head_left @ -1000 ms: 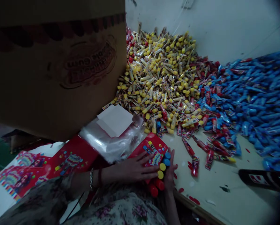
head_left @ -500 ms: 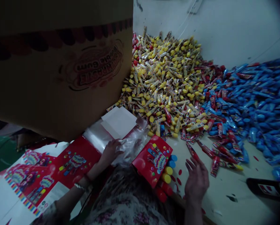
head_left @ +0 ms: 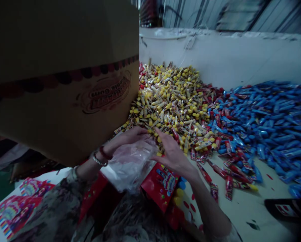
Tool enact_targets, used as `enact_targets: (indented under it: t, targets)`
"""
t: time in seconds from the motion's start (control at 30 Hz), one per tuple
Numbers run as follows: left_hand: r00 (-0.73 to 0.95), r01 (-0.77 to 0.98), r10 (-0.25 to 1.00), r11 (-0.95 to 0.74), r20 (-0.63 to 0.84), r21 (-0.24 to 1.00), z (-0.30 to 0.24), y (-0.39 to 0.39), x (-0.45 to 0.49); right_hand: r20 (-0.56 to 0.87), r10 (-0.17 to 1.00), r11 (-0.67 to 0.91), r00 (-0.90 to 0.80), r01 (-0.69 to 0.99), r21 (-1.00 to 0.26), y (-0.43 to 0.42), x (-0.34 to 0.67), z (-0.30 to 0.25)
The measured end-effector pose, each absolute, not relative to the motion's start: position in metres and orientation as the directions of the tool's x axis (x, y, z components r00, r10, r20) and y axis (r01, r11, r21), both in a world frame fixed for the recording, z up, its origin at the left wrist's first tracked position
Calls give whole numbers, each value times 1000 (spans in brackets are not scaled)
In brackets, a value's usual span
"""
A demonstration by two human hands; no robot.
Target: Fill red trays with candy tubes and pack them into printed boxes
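My left hand [head_left: 134, 135] reaches over the top edge of a crumpled clear plastic bag [head_left: 131, 163], its fingers curled over the film. My right hand [head_left: 172, 153] is at the bag's right side, thumb and fingers spread apart, the thumb tip close to the film. Whether that thumb touches it I cannot tell. Below the right hand a red printed carton [head_left: 158, 188] lies tilted, with blue, yellow and red round caps [head_left: 177, 198] at its right side. Another red carton [head_left: 96, 190] sits partly hidden under my left forearm and the bag.
A big cardboard box [head_left: 65, 127] fills the left. Yellow-capped tubes [head_left: 168, 101] and blue wrapped pieces [head_left: 273, 117] are heaped against the wall, with red tubes [head_left: 228, 185] between. Flat printed sheets [head_left: 16, 208] lie lower left. A black object [head_left: 286, 208] is at right.
Both hands have moved to the bag's upper edge, the right one coming leftward from beside the carton. The bag is bunched up, and the white card flaps are hidden. The view has tilted upward.
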State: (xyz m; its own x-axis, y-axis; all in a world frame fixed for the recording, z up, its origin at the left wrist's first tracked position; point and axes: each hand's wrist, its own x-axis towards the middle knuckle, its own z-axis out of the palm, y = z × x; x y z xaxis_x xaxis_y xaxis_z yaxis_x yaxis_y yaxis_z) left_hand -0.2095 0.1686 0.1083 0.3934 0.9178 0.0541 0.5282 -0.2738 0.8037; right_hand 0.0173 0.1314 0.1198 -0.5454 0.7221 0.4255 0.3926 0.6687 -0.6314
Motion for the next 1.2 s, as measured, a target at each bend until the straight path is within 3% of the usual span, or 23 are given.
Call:
enact_targets:
  t: [0.1,0.2,0.27,0.33,0.47,0.57,0.7,0.8,0.93,1.07,1.2]
  targets:
    - [508,412,857,-330,86,849,147,190,-198,439,764,606,-472,293,-740,158,-16,133]
    - [379,366,903,-348,203,863,179,201,-199,443,871,486,-214,240,-840,188,-14,153]
    - [341,309,897,-390,282,867,191,205,-199,477,874,485,-97,260,-835,202,2,172]
    - [412,259,850,-453,327,853,194,210,-194,517,854,512,-67,288,-809,212,22,190]
    - [575,262,771,-491,274,830,197,232,-167,522,852,497,-31,359,-790,216,65,213]
    - [654,259,722,-495,227,829,212,254,-148,552,833,479,-42,554,-681,209,98,230]
    - [754,282,631,-558,179,781,245,264,-123,654,729,556,-202,732,-394,190,116,258]
    - [739,402,638,-675,216,619,265,256,-101,581,737,563,-346,789,-245,185,102,275]
    - [565,658,718,-689,406,304,278,246,-92,521,786,520,-334,813,-263,192,82,281]
    - [477,765,775,-598,414,239,276,245,-106,579,740,573,-342,772,-276,190,79,271]
    - [576,750,784,-619,230,233,273,242,-119,561,734,518,-383,850,-98,183,90,258]
